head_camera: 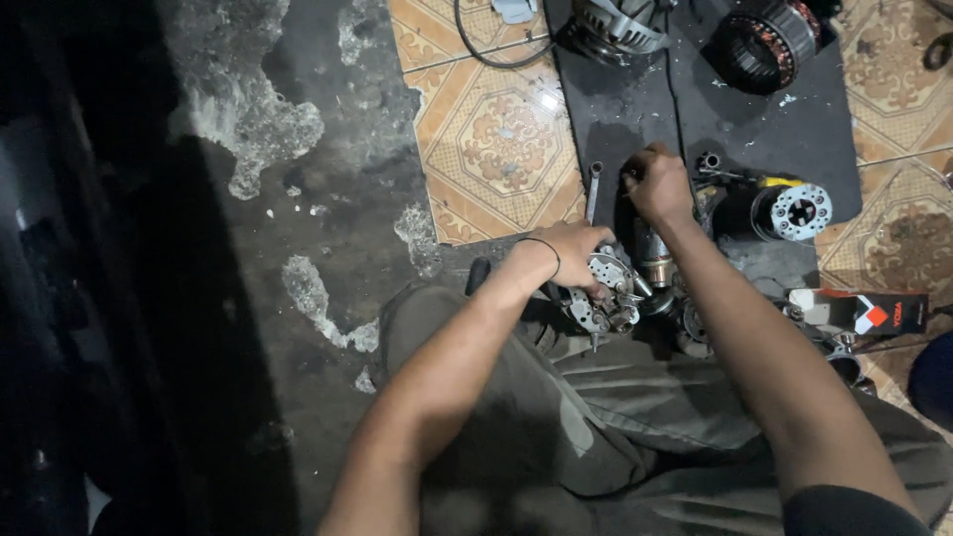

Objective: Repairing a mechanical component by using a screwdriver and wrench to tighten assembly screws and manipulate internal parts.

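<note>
Forearms fill lower frame. Left hand (574, 248) fingers clamp a metal rectifier plate (608, 293) at centre, over the knees. Right hand (657, 184) is closed around a small tool above it. Housing (769, 45) and rotor (789, 211) lie apart on black mat (635, 109): unit is stripped, reassembly outstanding.

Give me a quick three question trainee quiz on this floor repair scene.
1. True or false: the left hand grips the round perforated metal plate.
2. What lies on the black rubber mat just left of the right hand? A) slim metal wrench B) hammer C) paintbrush
3. What kind of floor lies under the mat?

Key: 1 true. 2 A. 3 patterned orange tiles.
</note>
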